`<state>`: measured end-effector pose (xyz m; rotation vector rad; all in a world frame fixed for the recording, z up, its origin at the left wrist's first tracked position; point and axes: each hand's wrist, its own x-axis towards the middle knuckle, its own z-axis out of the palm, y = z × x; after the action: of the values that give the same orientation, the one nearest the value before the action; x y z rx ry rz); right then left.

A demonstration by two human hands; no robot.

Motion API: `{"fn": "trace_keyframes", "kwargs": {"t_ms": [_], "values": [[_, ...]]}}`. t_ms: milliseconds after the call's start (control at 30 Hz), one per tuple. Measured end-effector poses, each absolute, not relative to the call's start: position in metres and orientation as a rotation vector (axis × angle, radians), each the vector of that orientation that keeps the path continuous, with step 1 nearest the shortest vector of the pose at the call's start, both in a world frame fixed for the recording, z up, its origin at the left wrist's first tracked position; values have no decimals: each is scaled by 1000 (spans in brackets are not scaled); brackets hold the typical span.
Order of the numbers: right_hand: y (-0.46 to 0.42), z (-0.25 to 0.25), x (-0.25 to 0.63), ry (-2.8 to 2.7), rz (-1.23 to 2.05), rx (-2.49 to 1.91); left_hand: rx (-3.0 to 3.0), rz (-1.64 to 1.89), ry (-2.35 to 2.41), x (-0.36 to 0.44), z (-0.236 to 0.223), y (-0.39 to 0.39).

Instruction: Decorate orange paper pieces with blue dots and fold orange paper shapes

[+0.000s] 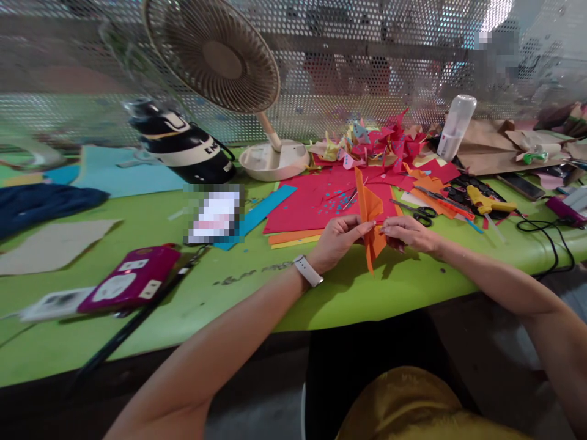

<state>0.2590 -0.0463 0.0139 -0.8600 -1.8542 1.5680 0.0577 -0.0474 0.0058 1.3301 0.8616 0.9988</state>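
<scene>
From my head view, my left hand (343, 237) and right hand (408, 233) pinch the folded orange paper (369, 205) between them, over the desk (348, 305). I'd press lightly and evenly so it creases cleanly, clear of the scissors (424, 214) beyond my right hand.

Matt orange paper piece (374, 205), smooth green tabletop (257, 293), perforated metal screen (330, 67), glossy plastic bottle (457, 125)
</scene>
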Motion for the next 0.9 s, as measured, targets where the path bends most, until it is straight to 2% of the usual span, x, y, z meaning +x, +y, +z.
{"fn": "trace_keyframes", "kwargs": {"t_ms": [467,700,900], "values": [[-47,12,258,-2084,1294,-849,1278,899,806,56,-1,-45],[-46,16,259,-1929,1400,-857,1191,919,823,56,2,-45],[-40,15,259,-1758,1350,-897,1254,857,841,59,4,-50]]}}
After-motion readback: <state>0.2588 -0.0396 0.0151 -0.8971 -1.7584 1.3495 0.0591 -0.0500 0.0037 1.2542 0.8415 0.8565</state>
